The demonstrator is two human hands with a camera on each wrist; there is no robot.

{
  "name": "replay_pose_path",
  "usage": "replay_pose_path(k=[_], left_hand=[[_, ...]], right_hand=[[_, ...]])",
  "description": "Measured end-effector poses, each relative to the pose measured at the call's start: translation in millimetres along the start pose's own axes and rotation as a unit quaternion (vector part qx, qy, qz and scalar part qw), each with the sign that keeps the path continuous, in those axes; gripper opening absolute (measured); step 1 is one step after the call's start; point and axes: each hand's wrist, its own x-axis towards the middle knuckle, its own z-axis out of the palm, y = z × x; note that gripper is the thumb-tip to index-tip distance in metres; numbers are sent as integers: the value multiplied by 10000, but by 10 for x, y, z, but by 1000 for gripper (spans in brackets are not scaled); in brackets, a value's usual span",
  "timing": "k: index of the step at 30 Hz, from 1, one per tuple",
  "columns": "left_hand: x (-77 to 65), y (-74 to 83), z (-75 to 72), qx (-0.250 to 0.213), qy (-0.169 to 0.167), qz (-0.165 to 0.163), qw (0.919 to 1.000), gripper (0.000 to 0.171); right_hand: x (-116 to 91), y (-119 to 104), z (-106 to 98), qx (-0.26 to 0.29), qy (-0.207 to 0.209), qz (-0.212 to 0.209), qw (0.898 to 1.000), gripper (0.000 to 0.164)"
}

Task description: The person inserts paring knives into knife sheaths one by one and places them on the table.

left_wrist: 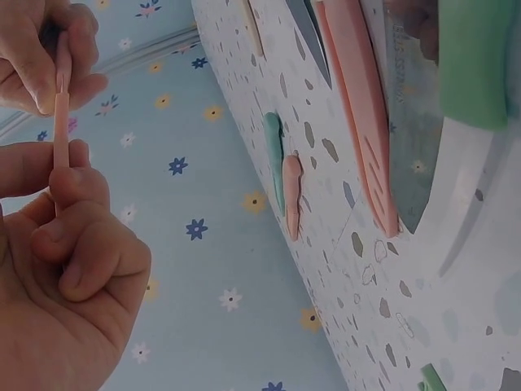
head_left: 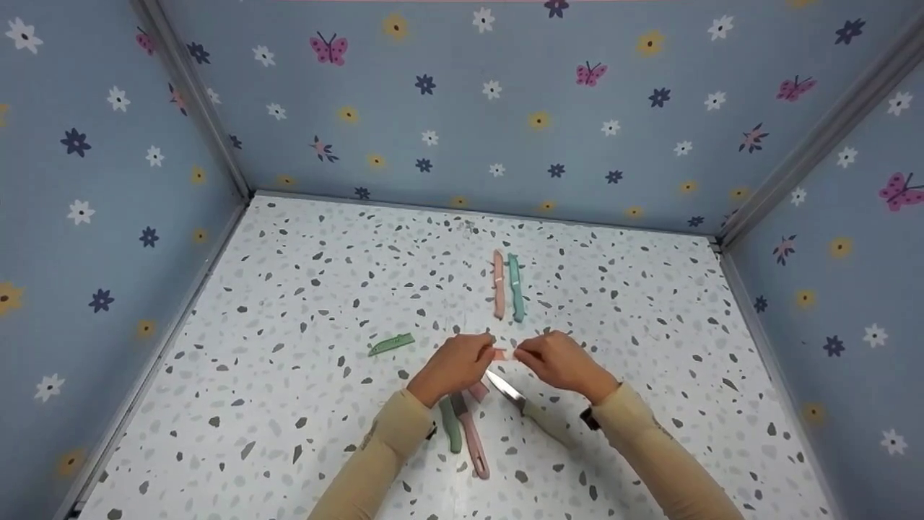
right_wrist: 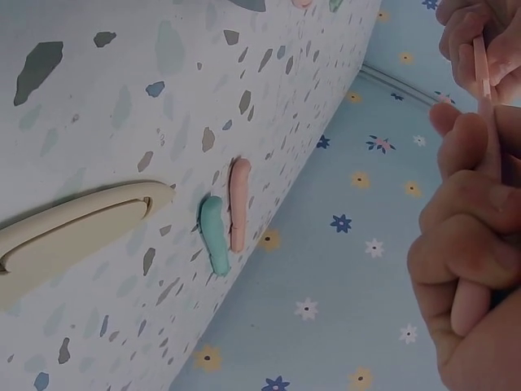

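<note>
In front of me, both hands meet over one slim pink knife in a pale pink sheath. My left hand [head_left: 456,363] pinches the sheath [left_wrist: 62,130] between thumb and fingers. My right hand [head_left: 565,363] grips the knife's pink handle [right_wrist: 470,306], whose rounded end sticks out below the curled fingers. Handle and sheath are in line; how deep the blade sits in the sheath is hidden by the fingers. Below the hands lie a beige-handled knife [head_left: 547,421] with its blade bare, a green-handled knife [head_left: 451,427] and a pink-handled one [head_left: 474,448].
Farther back, a slim pink knife [head_left: 498,285] and a teal one [head_left: 515,289] lie side by side. A green sheath [head_left: 392,344] lies left of my hands. Another pink sheath [left_wrist: 358,106] is beneath my left wrist. Flowered panels [head_left: 462,108] wall the speckled table [head_left: 303,289].
</note>
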Motion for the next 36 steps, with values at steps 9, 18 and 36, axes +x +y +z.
replay_pose_path(k=[9, 18, 36], left_hand=[[13, 26, 21, -22, 11, 244, 9997, 26], [22, 1, -20, 13, -35, 353, 9994, 30], [-23, -241, -211, -143, -230, 111, 9996, 24]], right_hand=[[36, -52, 22, 20, -27, -88, 10000, 31], [61, -50, 50, -168, 41, -97, 9998, 32], [-3, 127, 0, 41, -67, 637, 9979, 26]])
